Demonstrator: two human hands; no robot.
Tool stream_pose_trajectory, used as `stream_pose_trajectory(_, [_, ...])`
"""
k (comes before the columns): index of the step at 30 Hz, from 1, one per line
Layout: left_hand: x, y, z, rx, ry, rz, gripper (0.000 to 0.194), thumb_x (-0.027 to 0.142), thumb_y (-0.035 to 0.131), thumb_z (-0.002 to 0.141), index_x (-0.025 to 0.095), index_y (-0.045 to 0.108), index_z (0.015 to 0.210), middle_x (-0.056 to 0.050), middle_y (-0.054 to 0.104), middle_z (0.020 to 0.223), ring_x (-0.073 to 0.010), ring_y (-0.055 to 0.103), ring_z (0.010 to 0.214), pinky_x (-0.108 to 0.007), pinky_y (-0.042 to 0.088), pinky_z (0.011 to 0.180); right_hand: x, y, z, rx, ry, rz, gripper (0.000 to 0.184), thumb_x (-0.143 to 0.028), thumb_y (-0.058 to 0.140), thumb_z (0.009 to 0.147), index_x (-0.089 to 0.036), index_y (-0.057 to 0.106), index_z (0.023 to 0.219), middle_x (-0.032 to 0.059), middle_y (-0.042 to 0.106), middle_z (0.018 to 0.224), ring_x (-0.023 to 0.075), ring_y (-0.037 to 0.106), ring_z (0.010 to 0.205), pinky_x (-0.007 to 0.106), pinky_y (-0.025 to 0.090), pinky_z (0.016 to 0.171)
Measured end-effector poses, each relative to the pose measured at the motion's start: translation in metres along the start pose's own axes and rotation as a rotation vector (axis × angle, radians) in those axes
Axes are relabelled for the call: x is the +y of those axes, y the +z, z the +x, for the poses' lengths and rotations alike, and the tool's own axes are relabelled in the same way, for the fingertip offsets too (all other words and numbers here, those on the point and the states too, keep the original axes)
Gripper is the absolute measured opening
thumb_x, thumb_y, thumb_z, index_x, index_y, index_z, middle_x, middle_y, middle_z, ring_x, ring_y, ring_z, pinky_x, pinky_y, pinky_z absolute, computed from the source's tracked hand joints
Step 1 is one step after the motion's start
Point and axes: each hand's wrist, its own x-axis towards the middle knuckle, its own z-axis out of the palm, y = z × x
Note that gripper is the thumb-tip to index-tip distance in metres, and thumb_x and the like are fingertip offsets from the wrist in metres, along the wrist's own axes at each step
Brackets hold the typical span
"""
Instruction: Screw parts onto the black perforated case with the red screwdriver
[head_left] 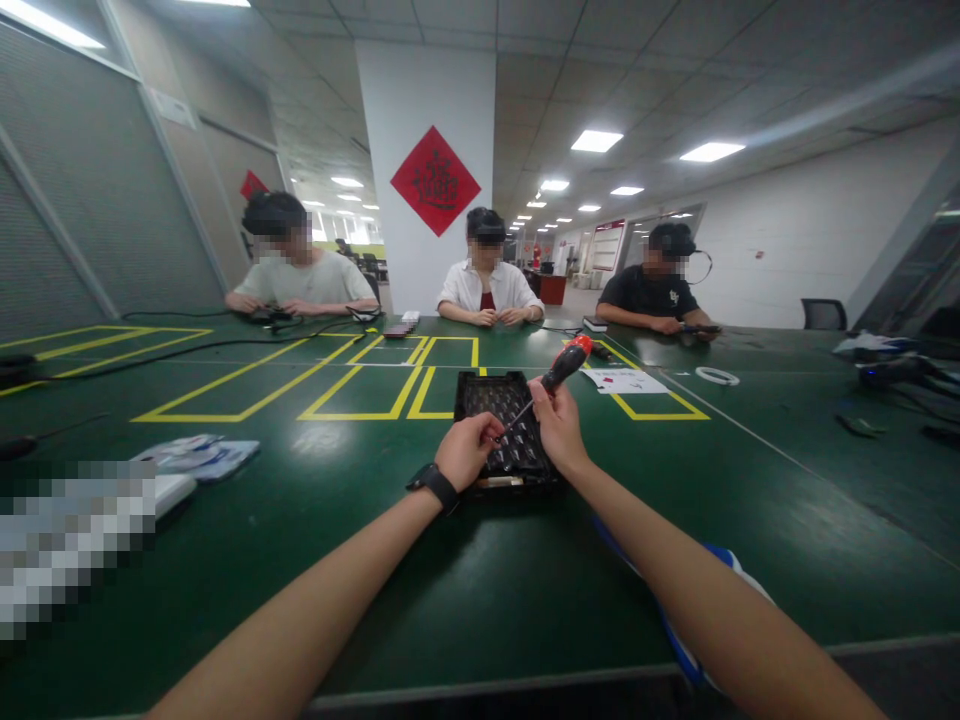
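- Head view: a screwdriver with a black-and-red handle and a slim metal shaft [568, 366] is held up over the right part of an uncovered black plastic case [459, 394] with rows of small dark pieces inside.
- Its long axis runs diagonally across the view: the red butt end points to the upper right, away from the wearer, and the shaft slants down to the lower left, toward the left hand.
- The wearer's right hand [561, 430] is closed on the screwdriver where handle and shaft meet, leaving most of the handle sticking out beyond the fingers.
- The wearer's left hand [463, 452], with a black watch on a dark strap [435, 487] at the wrist, has its fingers bent in at the shaft's tip end, above the case; whether they clamp the tip or a small piece there, I cannot tell.
- The two hands are near each other, with the shaft bridging the gap.
- The case rests on a green tabletop [337, 600] marked with yellow tape rectangles [352, 415].
- Beyond the case, to its right, lie a white printed sheet [634, 382] and a thin white ring [717, 376].
- Three people sit along the far side.
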Motion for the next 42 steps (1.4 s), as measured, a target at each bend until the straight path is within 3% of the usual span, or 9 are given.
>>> stream_pose_trajectory(4, [-0.001,0.0,0.0,0.001,-0.016,-0.037,0.022,0.003,0.05,0.068,0.018,0.059,0.083,0.0,0.065,0.073,-0.0113,0.06,0.068,-0.021,0.044,0.064,-0.001,0.004,-0.004,-0.13,0.013,0.077,0.027,-0.042,0.04,0.086,-0.02,0.048,0.097,-0.0006,0.056,0.076,0.0069,0.045,0.05,0.021,0.038,0.049])
stream_pose_trajectory(8, [0.002,-0.002,0.001,0.03,-0.042,-0.042,0.019,0.008,0.052,0.07,0.017,0.059,0.085,0.0,0.065,0.074,-0.0115,0.058,0.067,-0.022,0.044,0.063,0.0,0.006,-0.007,-0.189,0.04,0.135,0.03,-0.044,0.034,0.087,-0.02,0.044,0.102,-0.0001,0.06,0.072,0.0085,0.05,0.05,0.022,0.041,0.05])
stream_pose_trajectory(13, [0.007,-0.003,0.0,0.023,-0.04,-0.048,0.017,0.014,0.054,0.072,0.017,0.059,0.088,-0.001,0.063,0.073,-0.012,0.057,0.067,-0.023,0.044,0.064,0.0,0.006,-0.008,-0.103,0.087,0.169,0.031,-0.047,0.036,0.086,-0.02,0.045,0.099,-0.0006,0.062,0.068,0.0083,0.05,0.049,0.021,0.042,0.05])
stream_pose_trajectory(19, [0.02,-0.008,0.001,-0.03,-0.005,-0.122,0.033,0.012,0.058,0.067,0.018,0.057,0.1,-0.003,0.063,0.093,-0.0155,0.057,0.087,-0.029,0.043,0.082,0.0,0.005,-0.005,-0.009,0.157,0.192,0.035,-0.051,0.037,0.083,-0.019,0.046,0.094,-0.0022,0.06,0.06,0.0072,0.046,0.042,0.019,0.038,0.045])
stream_pose_trajectory(22, [0.028,-0.014,0.001,-0.013,0.003,-0.125,0.024,0.018,0.05,0.077,0.019,0.057,0.1,-0.003,0.061,0.099,-0.0157,0.055,0.093,-0.029,0.041,0.085,0.001,0.002,-0.004,0.058,0.162,0.169,0.034,-0.051,0.037,0.083,-0.019,0.046,0.091,-0.0045,0.055,0.052,0.0059,0.04,0.037,0.017,0.03,0.039])
stream_pose_trajectory(25, [0.034,-0.018,0.001,-0.047,0.006,-0.108,0.026,0.028,0.037,0.086,0.017,0.061,0.085,-0.003,0.062,0.088,-0.015,0.055,0.085,-0.027,0.041,0.081,0.005,-0.001,-0.003,0.109,0.191,0.148,0.034,-0.05,0.037,0.083,-0.018,0.047,0.084,-0.0068,0.047,0.043,0.0054,0.034,0.034,0.017,0.024,0.036])
stream_pose_trajectory(31, [0.038,-0.019,-0.001,-0.134,0.086,-0.032,0.053,0.038,0.023,0.091,0.017,0.065,0.068,-0.002,0.058,0.073,-0.0136,0.051,0.073,-0.025,0.037,0.077,0.01,-0.002,-0.002,0.108,0.267,0.136,0.034,-0.049,0.042,0.081,-0.017,0.047,0.075,-0.0075,0.042,0.037,0.0054,0.033,0.032,0.017,0.025,0.036])
stream_pose_trajectory(38, [0.045,-0.025,0.0,-0.238,0.213,0.135,0.054,0.037,0.021,0.092,0.02,0.067,0.069,-0.003,0.056,0.073,-0.0145,0.048,0.075,-0.027,0.033,0.076,0.005,0.002,-0.002,0.052,0.303,0.149,0.032,-0.049,0.043,0.081,-0.017,0.048,0.075,-0.007,0.045,0.038,0.0057,0.034,0.031,0.017,0.024,0.035])
stream_pose_trajectory(42, [0.046,-0.026,0.001,-0.246,0.213,0.161,0.056,0.036,0.019,0.092,0.02,0.067,0.068,-0.004,0.055,0.073,-0.0146,0.047,0.075,-0.027,0.032,0.076,0.005,0.002,-0.001,0.046,0.311,0.118,0.033,-0.049,0.042,0.081,-0.017,0.048,0.076,-0.0065,0.046,0.039,0.0059,0.034,0.031,0.018,0.025,0.034])
